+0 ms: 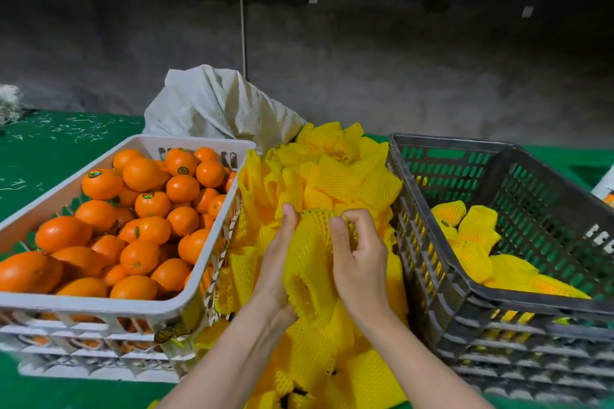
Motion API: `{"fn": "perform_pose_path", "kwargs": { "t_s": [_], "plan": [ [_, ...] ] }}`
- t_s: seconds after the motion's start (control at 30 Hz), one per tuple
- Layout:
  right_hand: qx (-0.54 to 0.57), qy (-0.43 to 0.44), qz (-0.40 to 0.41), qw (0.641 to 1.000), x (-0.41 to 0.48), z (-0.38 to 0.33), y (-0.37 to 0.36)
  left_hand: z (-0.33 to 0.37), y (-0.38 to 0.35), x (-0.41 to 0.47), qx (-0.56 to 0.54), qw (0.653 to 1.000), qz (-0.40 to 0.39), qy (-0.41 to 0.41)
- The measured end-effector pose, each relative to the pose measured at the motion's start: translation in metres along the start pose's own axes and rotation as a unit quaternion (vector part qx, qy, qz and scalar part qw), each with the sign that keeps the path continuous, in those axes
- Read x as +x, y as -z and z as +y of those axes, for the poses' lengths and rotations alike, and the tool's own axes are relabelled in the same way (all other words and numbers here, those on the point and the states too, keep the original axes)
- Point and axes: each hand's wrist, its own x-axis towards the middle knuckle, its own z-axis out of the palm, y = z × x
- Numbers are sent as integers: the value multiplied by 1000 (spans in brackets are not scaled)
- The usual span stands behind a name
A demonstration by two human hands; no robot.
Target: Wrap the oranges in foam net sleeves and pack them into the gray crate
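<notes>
1. Left hand (279,262): thumb lies on top of a yellow foam net sleeve (310,262) and the fingers are curled round its left side, gripping it.
2. Right hand (360,262): fingers curled tight, pinching the sleeve's upper right edge between thumb and fingertips.
3. The held sleeve sits between the two hands, over the loose pile of yellow sleeves (335,169) (whether an orange is inside it cannot be told).
4. Pile lies between the two crates, on the green table (50,149).
5. White crate (99,305), on the left: heaped with bare oranges (143,209), some bearing small stickers.
6. Gray crate (531,304), on the right: a few sleeved oranges (471,242) lie on its floor, against the near left wall.
7. A pale woven sack (216,103) stands behind the pile, just beside the white crate's far corner.
</notes>
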Motion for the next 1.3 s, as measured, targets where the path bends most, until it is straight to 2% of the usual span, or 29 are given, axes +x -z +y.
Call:
{"fn": "perform_pose_path", "kwargs": {
  "t_s": [0.07,0.3,0.43,0.5,0.6,0.67,0.73,0.83,0.9,0.97,1.07,1.17,1.3],
  "plan": [
    [28,-11,-2,1000,7,-1,4,0,2,0,-13,999,-9,28],
    [99,-109,-50,988,20,2,8,6,2,1,-61,997,20,34],
    [133,-150,-54,978,19,2,5,8,3,0,-71,995,1,65],
    [181,-203,-68,960,18,3,5,9,2,0,-48,998,-11,45],
    [269,-301,-155,901,15,4,8,11,2,0,7,1000,-17,1],
    [220,-304,-185,908,21,4,12,10,2,0,22,1000,-15,-11],
    [199,-303,-167,917,29,4,14,11,3,1,41,999,2,-10],
    [235,-351,-199,884,29,7,13,10,4,5,69,997,40,-3],
    [238,-366,-197,878,19,8,7,9,3,7,82,993,87,-13],
    [228,-357,-177,888,12,8,1,7,5,13,116,978,163,-62],
    [215,-335,-136,907,8,6,-6,5,10,17,201,932,243,-181],
    [190,-353,-110,909,6,3,-13,3,11,18,297,881,253,-266],
    [110,-339,-85,931,10,7,-12,-3,15,21,377,824,279,-319]
  ]
}}
